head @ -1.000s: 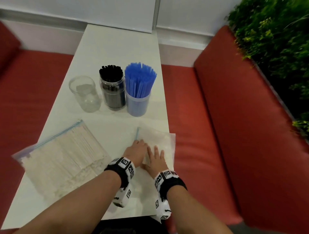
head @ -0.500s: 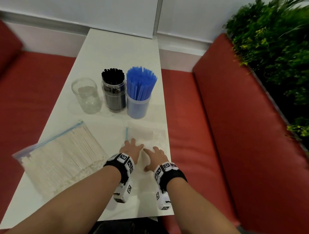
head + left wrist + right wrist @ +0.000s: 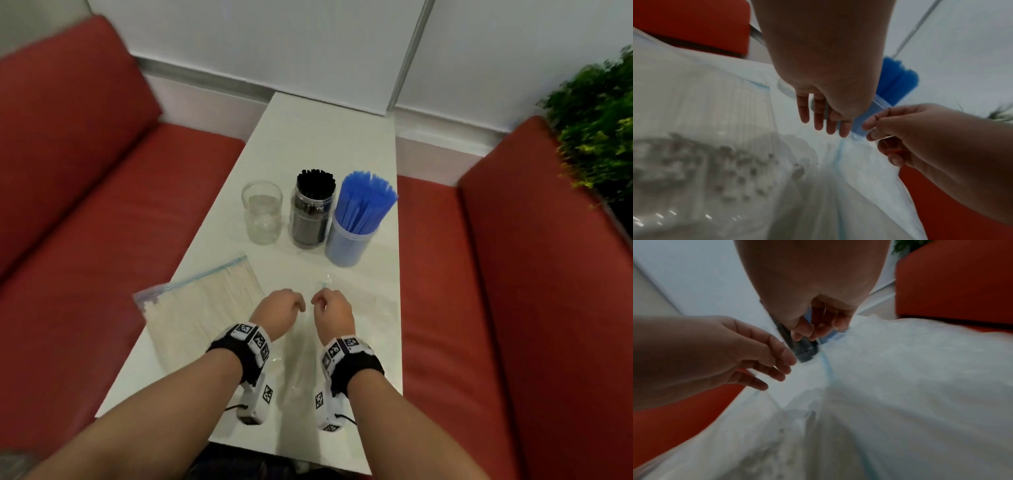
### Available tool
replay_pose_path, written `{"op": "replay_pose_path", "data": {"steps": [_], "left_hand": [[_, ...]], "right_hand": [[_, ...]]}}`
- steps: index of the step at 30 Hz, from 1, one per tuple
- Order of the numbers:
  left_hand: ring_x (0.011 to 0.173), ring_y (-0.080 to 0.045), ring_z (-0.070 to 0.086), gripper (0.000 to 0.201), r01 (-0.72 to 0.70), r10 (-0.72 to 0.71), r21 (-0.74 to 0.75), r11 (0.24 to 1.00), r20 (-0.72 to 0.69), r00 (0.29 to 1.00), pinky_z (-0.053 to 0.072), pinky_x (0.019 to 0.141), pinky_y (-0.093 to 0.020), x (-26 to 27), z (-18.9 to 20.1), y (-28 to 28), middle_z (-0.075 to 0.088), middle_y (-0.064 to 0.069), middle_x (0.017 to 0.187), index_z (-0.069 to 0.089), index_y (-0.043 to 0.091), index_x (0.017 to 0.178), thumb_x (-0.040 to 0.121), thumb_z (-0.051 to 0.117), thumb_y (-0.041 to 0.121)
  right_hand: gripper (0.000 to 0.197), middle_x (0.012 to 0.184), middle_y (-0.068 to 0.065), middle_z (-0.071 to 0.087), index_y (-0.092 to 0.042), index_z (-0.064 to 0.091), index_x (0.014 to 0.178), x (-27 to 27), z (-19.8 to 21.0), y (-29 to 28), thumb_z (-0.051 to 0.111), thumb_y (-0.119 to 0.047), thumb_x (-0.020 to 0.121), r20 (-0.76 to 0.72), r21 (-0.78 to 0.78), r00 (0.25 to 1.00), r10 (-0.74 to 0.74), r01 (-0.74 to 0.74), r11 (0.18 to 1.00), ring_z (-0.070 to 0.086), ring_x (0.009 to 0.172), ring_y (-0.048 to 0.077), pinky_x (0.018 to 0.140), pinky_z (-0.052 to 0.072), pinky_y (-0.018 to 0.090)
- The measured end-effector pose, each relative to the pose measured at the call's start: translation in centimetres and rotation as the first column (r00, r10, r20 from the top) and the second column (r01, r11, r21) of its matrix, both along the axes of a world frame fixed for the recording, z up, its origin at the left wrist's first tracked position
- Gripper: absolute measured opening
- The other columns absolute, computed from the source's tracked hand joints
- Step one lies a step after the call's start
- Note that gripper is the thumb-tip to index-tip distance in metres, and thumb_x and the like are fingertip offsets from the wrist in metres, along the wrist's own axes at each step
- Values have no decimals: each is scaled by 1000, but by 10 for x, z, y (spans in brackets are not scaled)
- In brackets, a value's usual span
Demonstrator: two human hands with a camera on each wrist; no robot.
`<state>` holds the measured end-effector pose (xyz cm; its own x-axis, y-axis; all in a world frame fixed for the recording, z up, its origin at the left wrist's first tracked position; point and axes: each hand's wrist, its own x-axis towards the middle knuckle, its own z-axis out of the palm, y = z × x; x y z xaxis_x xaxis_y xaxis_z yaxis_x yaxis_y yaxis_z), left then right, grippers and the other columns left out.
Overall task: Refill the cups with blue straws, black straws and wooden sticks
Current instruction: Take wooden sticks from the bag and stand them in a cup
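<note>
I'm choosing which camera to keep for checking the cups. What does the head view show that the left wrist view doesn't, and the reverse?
Only the head view shows all three cups: the empty clear jar, the jar of black straws and the full cup of blue straws.

Only the left wrist view shows the right hand pinching the empty zip bag at its blue seal, with the left hand hanging open.

Both show the bag of wooden sticks.

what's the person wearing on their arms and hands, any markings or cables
Both forearms are bare, no sleeves in view. Each wrist carries a black band topped with white square tags printed with black-and-white block patterns. A white camera unit hangs below each band, also tagged, with a thin black cable looping at its near end. The left hand and right hand wear no gloves.
</note>
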<state>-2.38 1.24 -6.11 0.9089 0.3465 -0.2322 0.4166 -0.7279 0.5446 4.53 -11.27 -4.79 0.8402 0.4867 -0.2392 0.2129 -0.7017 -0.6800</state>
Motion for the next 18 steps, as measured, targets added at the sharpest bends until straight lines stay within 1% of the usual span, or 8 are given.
{"op": "replay_pose_path", "data": {"steps": [2,5,7,9,12,15,16,18], "left_hand": [[96,-22,63,33,-86,86,26,996,-24,996,50,86,-34,-18,1,28,67,-4,107,72,17,102,92,42,7],[108,-23,58,34,-182,197,122,976,-129,972,48,91,-35,-47,-4,68,61,-4,118,69,20,109,93,42,7],[128,-26,42,38,-206,262,241,948,-232,937,40,102,-40,-66,-9,93,52,-2,132,62,25,120,94,40,8],[144,-31,20,43,-234,320,298,925,-283,904,28,111,-50,-83,-13,115,39,-1,146,54,27,129,94,38,6],[149,-33,7,49,-273,378,326,905,-324,867,24,113,-55,-100,-16,141,25,-3,156,44,27,140,96,34,9],[148,-38,7,59,-404,520,348,846,-372,769,19,113,-56,-104,-20,159,12,-12,161,26,28,151,95,33,9],[146,-40,13,59,-445,559,349,825,-383,736,20,114,-55,-104,-23,164,15,-15,159,23,26,151,95,33,11],[135,-37,35,51,-462,581,365,808,-372,724,31,109,-50,-103,-30,173,37,-15,147,28,22,148,97,34,16]], "right_hand": [[26,109,12,66,-10,70,104,-8,0,34,48,-3,92,-62,40,996,67,-65,997,63,97,28,84,50,34],[36,127,17,62,-10,62,129,-22,-14,75,51,-9,95,-176,-107,970,170,-191,976,61,113,30,91,46,31],[48,141,17,49,-12,46,145,-30,-28,92,52,-19,98,-249,-262,949,195,-260,929,53,126,34,99,44,35],[58,150,16,37,-15,30,154,-37,-40,103,51,-28,101,-299,-392,929,218,-328,860,43,134,37,107,40,41],[67,155,14,29,-17,19,157,-44,-53,114,52,-33,102,-313,-470,920,237,-367,803,34,139,37,112,34,42],[67,153,13,29,-20,20,157,-46,-60,127,54,-33,101,-309,-465,934,179,-312,829,33,138,36,113,34,46],[67,152,13,29,-21,20,157,-45,-62,130,54,-35,100,-318,-460,935,158,-298,837,32,138,36,113,34,47],[65,150,15,34,-24,21,155,-44,-67,134,52,-39,100,-352,-422,927,129,-281,862,35,137,37,111,34,46]]}}
